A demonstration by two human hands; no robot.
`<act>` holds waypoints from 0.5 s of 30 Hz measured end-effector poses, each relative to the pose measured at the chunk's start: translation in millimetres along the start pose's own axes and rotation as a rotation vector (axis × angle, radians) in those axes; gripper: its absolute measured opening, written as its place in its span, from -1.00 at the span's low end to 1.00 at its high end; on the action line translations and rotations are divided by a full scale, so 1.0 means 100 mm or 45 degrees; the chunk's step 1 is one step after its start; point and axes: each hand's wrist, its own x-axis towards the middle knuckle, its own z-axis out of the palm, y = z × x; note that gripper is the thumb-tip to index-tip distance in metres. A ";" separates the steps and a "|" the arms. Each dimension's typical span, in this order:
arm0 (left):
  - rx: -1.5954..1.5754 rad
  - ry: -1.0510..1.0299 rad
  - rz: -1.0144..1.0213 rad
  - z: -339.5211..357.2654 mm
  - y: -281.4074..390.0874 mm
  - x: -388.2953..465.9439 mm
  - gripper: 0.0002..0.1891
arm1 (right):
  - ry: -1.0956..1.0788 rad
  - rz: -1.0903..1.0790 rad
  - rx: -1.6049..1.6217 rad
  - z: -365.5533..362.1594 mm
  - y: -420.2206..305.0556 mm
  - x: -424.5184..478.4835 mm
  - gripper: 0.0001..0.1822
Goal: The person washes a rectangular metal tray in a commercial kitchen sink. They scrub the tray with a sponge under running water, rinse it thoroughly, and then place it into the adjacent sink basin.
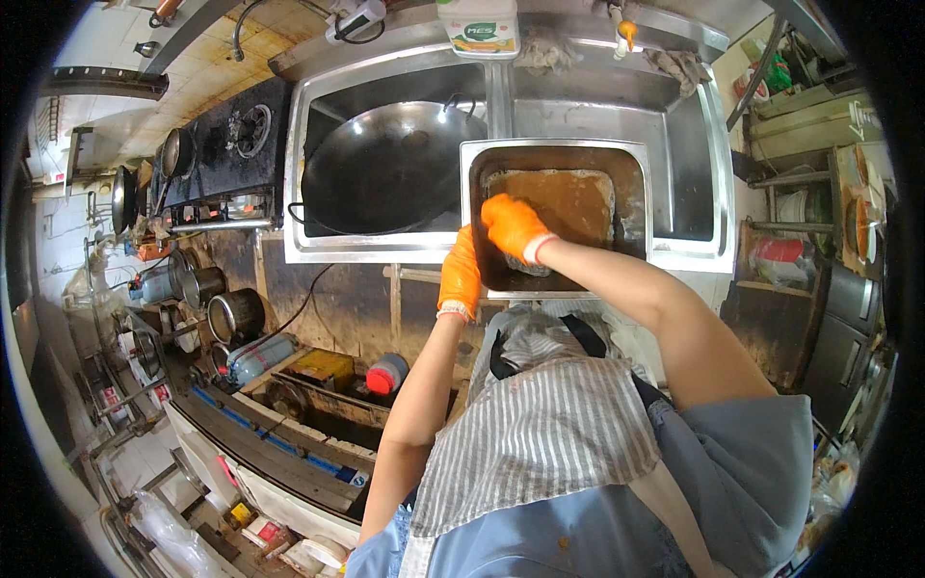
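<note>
A deep rectangular stainless steel pan [555, 145] rests over the front rim and divider of a double sink [365, 248]. Brown liquid [571, 195] with a foamy edge covers much of its bottom. My left hand [461, 274], in an orange rubber glove, grips the pan's left side near the front corner. My right hand [512, 222], in a matching glove, is closed inside the pan at the left; what it holds is hidden. Dark mesh-like material shows just below its cuff. A large black wok [394, 166] with loop handles sits in the left basin.
A white jug [478, 29] and grey rags [545, 52] lie along the sink's back ledge. A small tap [623, 36] stands at the back right. A gas stove [224, 144] adjoins the sink on the left; pots [235, 316] and a gas cylinder [261, 359] are lower left.
</note>
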 end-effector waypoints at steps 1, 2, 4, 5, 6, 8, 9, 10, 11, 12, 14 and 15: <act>0.192 -0.035 0.165 0.01 0.16 -0.06 -0.58 | 0.093 0.137 0.102 -0.02 0.04 0.14 -0.89; 0.220 -0.016 0.101 0.02 0.17 -0.05 -0.58 | 0.165 0.115 0.115 0.00 0.09 0.24 -0.88; 0.194 0.029 0.037 0.01 0.08 -0.04 -0.57 | 0.286 0.076 0.138 0.05 0.10 0.30 -0.85; 0.147 0.047 0.042 0.01 0.00 -0.03 -0.57 | 0.219 0.109 0.126 0.11 0.10 0.23 -0.85; 0.107 0.061 0.001 0.00 -0.07 0.01 -0.56 | 0.154 0.130 0.108 0.11 0.04 0.13 -0.84; 0.037 0.075 -0.083 -0.01 -0.16 0.04 -0.56 | -0.027 0.057 0.049 0.05 -0.07 -0.08 -0.83; -0.052 0.078 -0.136 0.01 -0.13 0.03 -0.56 | -0.043 0.047 0.060 0.01 -0.08 -0.07 -0.83; -0.141 0.082 -0.190 0.03 -0.09 0.03 -0.56 | -0.060 0.036 0.070 -0.02 -0.08 -0.05 -0.83; -0.231 0.087 -0.243 0.05 -0.05 0.02 -0.57 | -0.077 0.025 0.081 -0.05 -0.09 -0.02 -0.83; 0.010 0.063 -0.117 0.02 -0.05 0.00 -0.57 | -0.007 0.142 0.177 -0.09 -0.13 0.13 -0.85; 0.500 0.004 0.140 -0.02 -0.05 -0.03 -0.59 | 0.318 0.190 0.393 -0.02 0.04 0.42 -0.88; 0.571 -0.001 0.166 -0.03 -0.04 -0.05 -0.59 | 0.354 0.236 0.342 -0.04 0.03 0.48 -0.88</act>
